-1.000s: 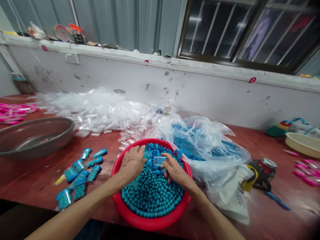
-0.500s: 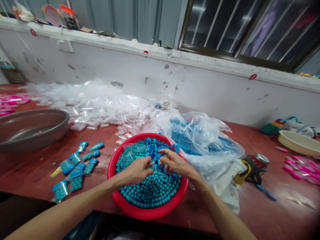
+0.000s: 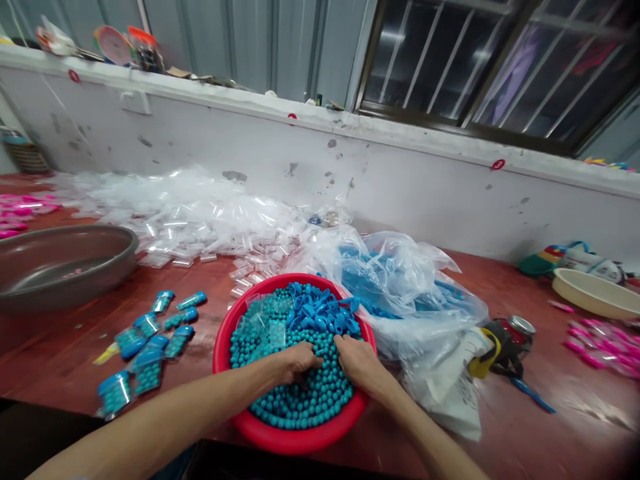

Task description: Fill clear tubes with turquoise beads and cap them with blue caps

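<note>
Currently, the left hand (image 3: 300,361) dips its bent fingers into the turquoise beads (image 3: 295,415) in the red basin (image 3: 293,443), while the right hand (image 3: 356,359) curls at them nearer the basin's right rim; with fingertips hidden, whether either holds anything cannot be told. Blue caps (image 3: 323,310) lie heaped toward the basin's back right, clear cases (image 3: 278,335) toward its back left, and bead-filled packs (image 3: 149,376) on the table (image 3: 215,400) left of it.

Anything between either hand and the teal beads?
Nothing visible: left hand and right hand are both down at the teal beads. The blue pieces and clear cases lie farther back in the red basin.
</note>
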Tool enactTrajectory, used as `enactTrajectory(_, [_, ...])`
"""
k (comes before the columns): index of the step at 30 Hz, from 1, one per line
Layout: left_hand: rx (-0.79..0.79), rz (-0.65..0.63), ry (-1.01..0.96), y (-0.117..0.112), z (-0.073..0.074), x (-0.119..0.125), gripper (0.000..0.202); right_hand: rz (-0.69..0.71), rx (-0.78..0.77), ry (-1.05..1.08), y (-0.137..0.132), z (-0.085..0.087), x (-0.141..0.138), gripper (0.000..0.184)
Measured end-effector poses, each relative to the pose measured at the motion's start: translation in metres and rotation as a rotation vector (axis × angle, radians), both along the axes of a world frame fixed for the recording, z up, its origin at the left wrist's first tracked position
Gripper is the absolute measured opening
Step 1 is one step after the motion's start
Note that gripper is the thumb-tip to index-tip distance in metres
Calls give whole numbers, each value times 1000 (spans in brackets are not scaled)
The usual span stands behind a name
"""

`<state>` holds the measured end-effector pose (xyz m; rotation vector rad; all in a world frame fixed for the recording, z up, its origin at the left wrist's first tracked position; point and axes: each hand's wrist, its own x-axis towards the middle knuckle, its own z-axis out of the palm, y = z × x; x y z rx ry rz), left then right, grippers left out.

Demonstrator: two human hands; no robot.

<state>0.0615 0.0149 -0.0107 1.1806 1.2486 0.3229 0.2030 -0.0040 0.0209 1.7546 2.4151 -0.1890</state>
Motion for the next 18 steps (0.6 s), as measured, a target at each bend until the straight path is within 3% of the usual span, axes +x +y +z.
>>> enactTrajectory(3, [-96,47,-157,-2,5,-11,18,7,-4,49,3,7,7,26])
enactTrajectory(7, [-94,131,-274,-11,15,-30,28,-31,43,107,1,22,8,26])
enactTrajectory(11, [1,179,-331,-16,19,-39,27,153,94,205,3,26,6,8])
enactTrajectory(14, [88,208,-355,-19,14,-40,21,297,93,391,6,23,1,9])
enactTrajectory(18, [145,127,-386,-25,10,-38,21,380,53,688,11,15,-11,3])
